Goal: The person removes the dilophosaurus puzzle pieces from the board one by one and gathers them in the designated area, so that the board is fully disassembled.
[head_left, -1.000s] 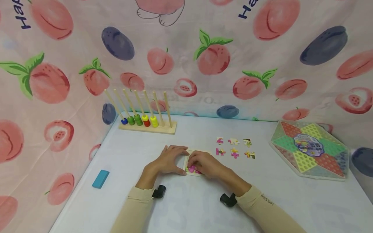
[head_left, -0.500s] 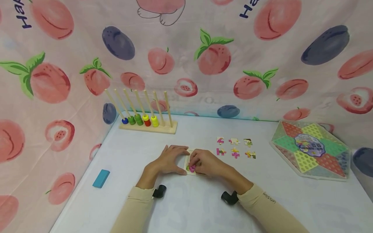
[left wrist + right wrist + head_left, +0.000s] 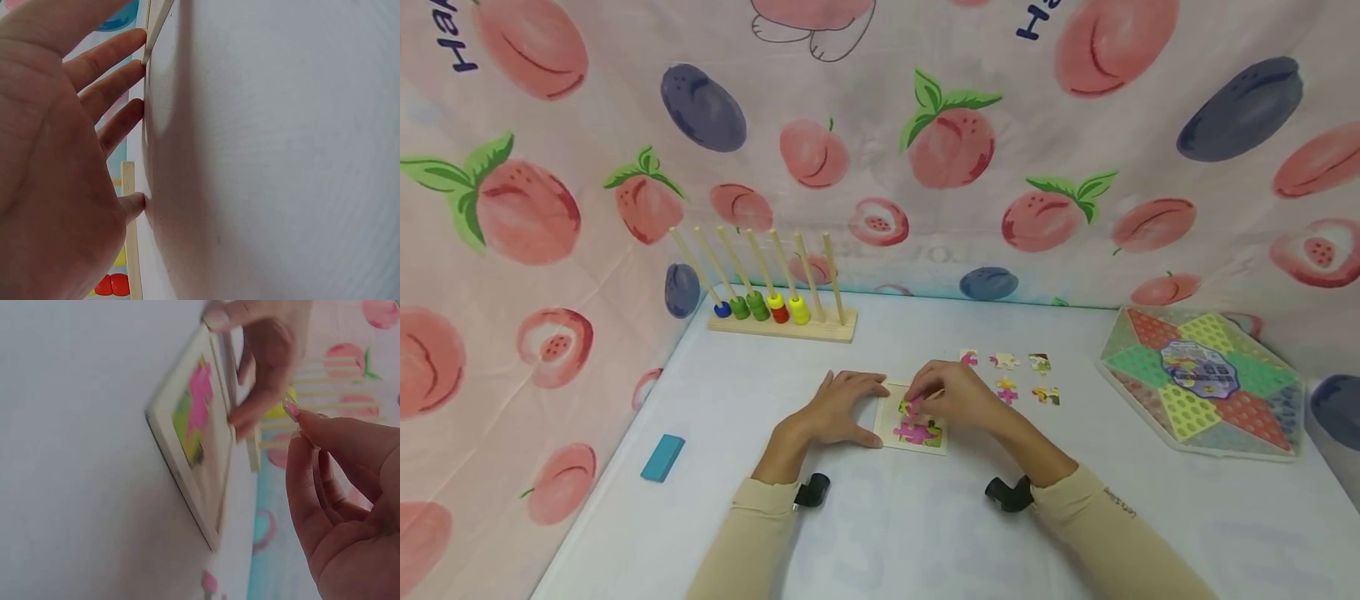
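Note:
A square wooden puzzle tray (image 3: 880,429) lies on the table, with joined pink and green pieces (image 3: 917,432) along its near side. My left hand (image 3: 830,414) rests beside it, thumb and fingers spread against the tray's left corners; the left wrist view shows the fingertips (image 3: 139,107) at table level. Above the tray my right hand (image 3: 958,398) pinches a pink and green puzzle piece (image 3: 910,407) between thumb and fingers. In the right wrist view that piece (image 3: 291,408) is held clear of the tray (image 3: 181,476).
Loose puzzle pieces (image 3: 1007,391) lie right of the tray, partly behind my right hand. A bead rack (image 3: 781,327) stands back left, a blue block (image 3: 662,457) lies left, and a hexagonal game board (image 3: 1202,383) lies at the right.
My right hand has lifted off the tray's near side and moved back and right with a piece, uncovering the joined pieces. My left hand stays where it was.

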`<action>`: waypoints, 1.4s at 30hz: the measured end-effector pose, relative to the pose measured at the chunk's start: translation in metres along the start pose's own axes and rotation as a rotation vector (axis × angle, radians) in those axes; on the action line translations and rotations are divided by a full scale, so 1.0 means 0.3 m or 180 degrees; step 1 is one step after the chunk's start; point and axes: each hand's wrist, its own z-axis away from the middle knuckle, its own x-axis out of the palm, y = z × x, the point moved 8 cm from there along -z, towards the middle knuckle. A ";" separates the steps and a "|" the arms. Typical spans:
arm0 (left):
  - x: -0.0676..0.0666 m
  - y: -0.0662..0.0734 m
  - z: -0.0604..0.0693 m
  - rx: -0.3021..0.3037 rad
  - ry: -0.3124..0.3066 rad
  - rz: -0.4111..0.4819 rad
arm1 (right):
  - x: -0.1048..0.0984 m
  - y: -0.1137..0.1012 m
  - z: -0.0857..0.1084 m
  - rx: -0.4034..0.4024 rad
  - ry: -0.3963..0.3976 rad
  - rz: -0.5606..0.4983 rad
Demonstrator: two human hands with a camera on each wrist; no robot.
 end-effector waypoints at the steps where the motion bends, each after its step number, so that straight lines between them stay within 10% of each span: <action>1: -0.001 0.001 0.000 0.0001 0.0003 0.0010 | -0.021 0.003 0.005 0.0018 0.0031 0.0014; 15: 0.001 0.003 0.010 0.0035 -0.0008 0.0034 | -0.232 0.118 0.119 0.0523 0.0270 0.0030; 42: 0.002 0.004 0.004 0.0054 -0.0005 0.0007 | -0.116 0.237 0.159 0.0593 0.0446 0.0600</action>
